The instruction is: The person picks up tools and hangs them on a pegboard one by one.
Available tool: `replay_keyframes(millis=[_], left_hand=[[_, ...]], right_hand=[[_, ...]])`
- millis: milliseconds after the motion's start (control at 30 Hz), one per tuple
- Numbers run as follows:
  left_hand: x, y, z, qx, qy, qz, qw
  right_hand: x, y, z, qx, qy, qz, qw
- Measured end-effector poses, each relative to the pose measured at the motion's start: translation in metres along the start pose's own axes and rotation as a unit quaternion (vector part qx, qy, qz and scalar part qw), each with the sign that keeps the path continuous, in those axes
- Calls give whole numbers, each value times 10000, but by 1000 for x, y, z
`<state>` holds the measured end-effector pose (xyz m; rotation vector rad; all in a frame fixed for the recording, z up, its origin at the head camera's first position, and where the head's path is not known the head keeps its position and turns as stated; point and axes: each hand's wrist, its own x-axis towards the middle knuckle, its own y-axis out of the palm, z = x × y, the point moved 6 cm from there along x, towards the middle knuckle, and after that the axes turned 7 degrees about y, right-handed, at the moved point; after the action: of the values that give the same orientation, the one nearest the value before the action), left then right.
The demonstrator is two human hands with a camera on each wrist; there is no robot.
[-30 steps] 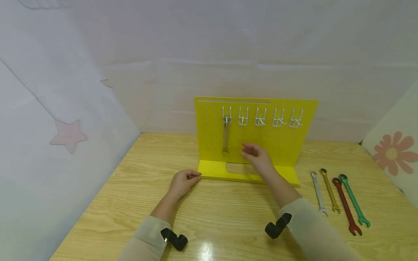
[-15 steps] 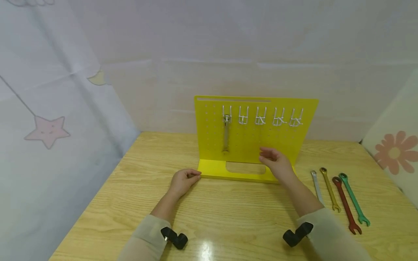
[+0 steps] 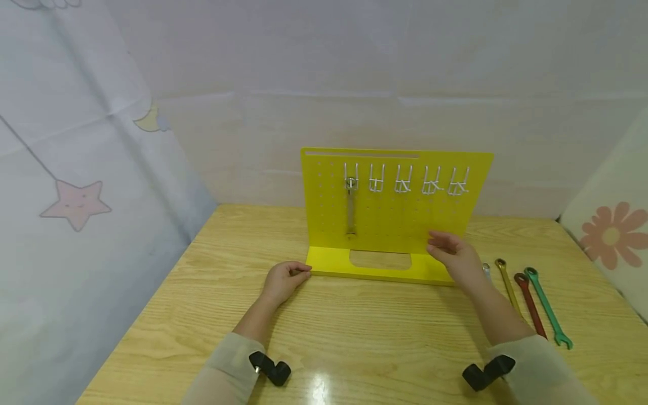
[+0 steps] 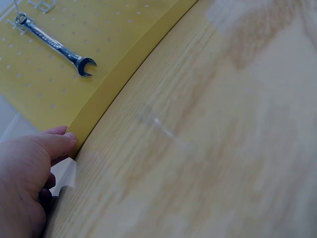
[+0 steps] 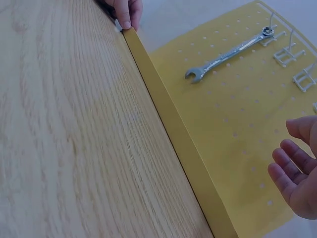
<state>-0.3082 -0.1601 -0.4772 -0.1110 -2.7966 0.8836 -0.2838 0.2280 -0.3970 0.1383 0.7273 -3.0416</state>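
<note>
A yellow pegboard [image 3: 385, 219] stands upright on its base. My left hand [image 3: 284, 283] pinches the base's front left corner between thumb and fingers, plain in the left wrist view. A silver combination wrench [image 4: 55, 45] hangs by its ring end from the leftmost white hook, its open jaw downward. My right hand [image 3: 458, 261] holds nothing; its fingers are loosely bent in front of the board's lower right part. Past it on the table lie a gold wrench [image 3: 508, 284], a red wrench [image 3: 531, 306], a green wrench [image 3: 548, 306] and a silver wrench [image 3: 486, 269], mostly hidden behind my right hand and forearm.
Several white wire hooks [image 3: 376, 184] stick out of the board in a row to the right of the hanging wrench. The base has a cut-out slot. The wooden table [image 3: 334, 326] meets printed cloth walls [image 3: 385, 67] at the back and sides.
My right hand has moved rightward along the board, away from the hanging wrench and toward the wrenches on the table. My left hand stays at the base corner.
</note>
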Motion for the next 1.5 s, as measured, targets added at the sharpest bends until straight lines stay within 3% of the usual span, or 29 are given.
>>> replay_keyframes(millis=[133,433,867,1133,1500], left_hand=[[0,0,0,7,-14,8,10000],[0,1,0,-2,-13,28,10000],[1,4,-1,-33,42,37,10000],[1,4,-3,-88,1,79,9999],[-1,3,-1,-78,-133,81,9998]], right_hand=[[-5,-9,-5,-68,86,-86,9999],[-19,-29,-17,315,5,-250,9992],[-41,-71,-52,245,268,-674,9971],[-54,-90,-69,964,72,-945,9908],[-64,-115,-92,495,494,-1198,9903]])
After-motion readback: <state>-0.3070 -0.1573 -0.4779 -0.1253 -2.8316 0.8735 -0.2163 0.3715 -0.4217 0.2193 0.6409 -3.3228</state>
